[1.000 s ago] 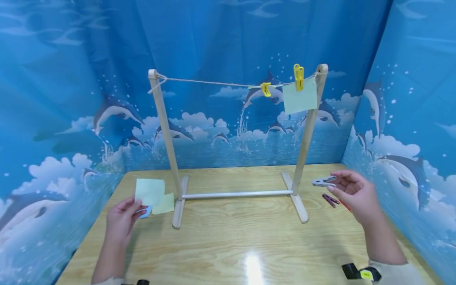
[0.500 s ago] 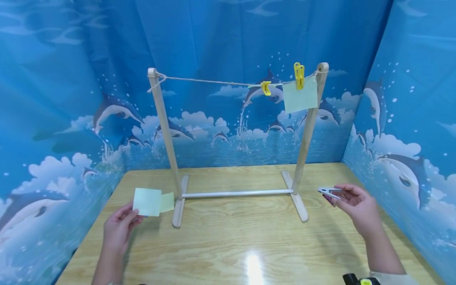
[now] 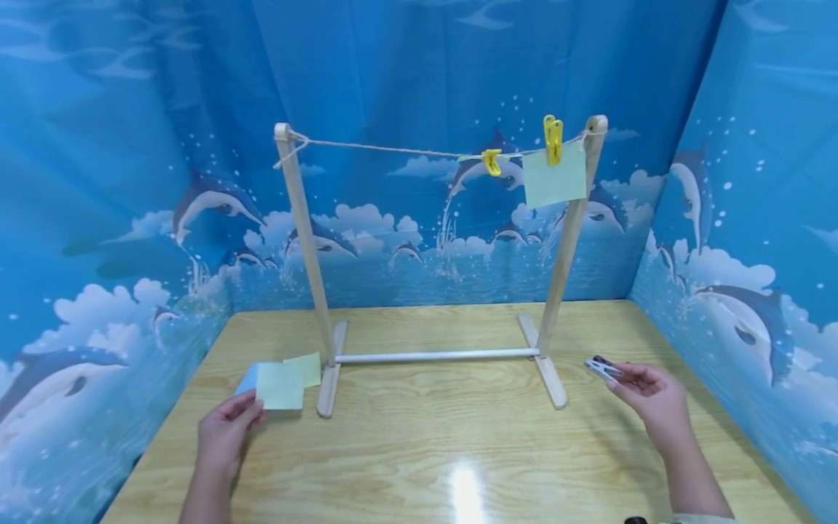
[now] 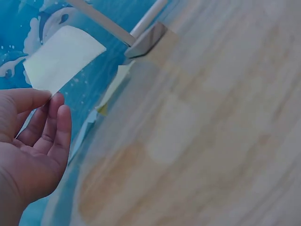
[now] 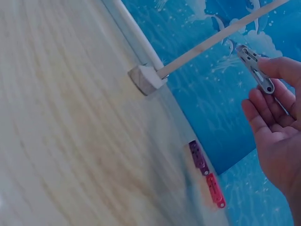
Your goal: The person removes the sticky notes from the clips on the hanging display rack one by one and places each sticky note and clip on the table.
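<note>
My left hand (image 3: 225, 433) pinches a pale green paper square (image 3: 281, 386) by its lower left corner, thumb against fingers. Behind that square, a blue paper (image 3: 247, 380) and a yellow-green paper (image 3: 310, 367) lie on the table at the left. On the right side, my right hand (image 3: 657, 407) pinches a grey clothespin (image 3: 604, 369) between thumb and fingers. The right wrist view shows a purple clothespin (image 5: 198, 157) and a red clothespin (image 5: 215, 190) on the table below that hand. In the left wrist view the held square (image 4: 63, 59) stands clear of the papers on the table.
A wooden frame (image 3: 304, 247) with a string (image 3: 393, 150) between its posts stands at the back. Toward the string's right end, a yellow clip (image 3: 553, 140) holds a pale green paper (image 3: 555, 178); another yellow clip (image 3: 492, 161) sits left of it. Blue dolphin-print curtains surround the table.
The left hand has lowered with its green square, and more of the blue paper shows behind it. The right hand has moved down with the grey clothespin, which now overlaps the purple one in the head view.
</note>
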### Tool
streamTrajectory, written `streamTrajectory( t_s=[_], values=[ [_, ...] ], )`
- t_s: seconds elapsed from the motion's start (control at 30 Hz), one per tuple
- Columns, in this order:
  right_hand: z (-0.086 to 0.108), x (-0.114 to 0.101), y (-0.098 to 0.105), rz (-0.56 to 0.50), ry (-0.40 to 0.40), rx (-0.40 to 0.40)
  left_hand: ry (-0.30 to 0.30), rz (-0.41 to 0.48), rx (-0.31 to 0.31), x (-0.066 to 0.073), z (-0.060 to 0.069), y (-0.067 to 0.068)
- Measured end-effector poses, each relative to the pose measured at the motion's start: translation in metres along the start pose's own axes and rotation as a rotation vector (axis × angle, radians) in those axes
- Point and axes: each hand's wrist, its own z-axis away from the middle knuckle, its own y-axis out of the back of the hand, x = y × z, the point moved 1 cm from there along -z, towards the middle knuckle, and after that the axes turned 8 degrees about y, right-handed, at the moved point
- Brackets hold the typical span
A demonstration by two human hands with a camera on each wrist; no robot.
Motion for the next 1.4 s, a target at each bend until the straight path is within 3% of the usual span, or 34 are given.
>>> streamTrajectory(
  t_s=[0.2, 0.43, 0.53, 0.8, 1.03, 1.4],
  values=[
    [0.001, 0.011, 0.005, 0.090, -0.042, 0.046, -0.017, -0.083, -0.030, -0.011, -0.007, 0.003],
    [0.004, 0.025, 0.014, 0.414, -0.149, 0.006, -0.038, -0.170, -0.079, -0.018, -0.012, 0.005],
    [0.005, 0.030, 0.016, 0.420, -0.193, -0.003, -0.044, -0.227, -0.072, -0.018, -0.013, 0.005],
    [0.006, 0.042, 0.019, 0.585, -0.173, -0.027, -0.096, -0.419, -0.065, -0.019, -0.013, 0.004],
    [0.004, 0.051, 0.023, 0.689, -0.161, -0.039, -0.131, -0.492, -0.079, -0.019, -0.015, 0.002],
    [-0.002, 0.058, 0.022, 0.848, -0.165, -0.068, -0.186, -0.638, -0.041, -0.018, -0.009, 0.002]
  ],
)
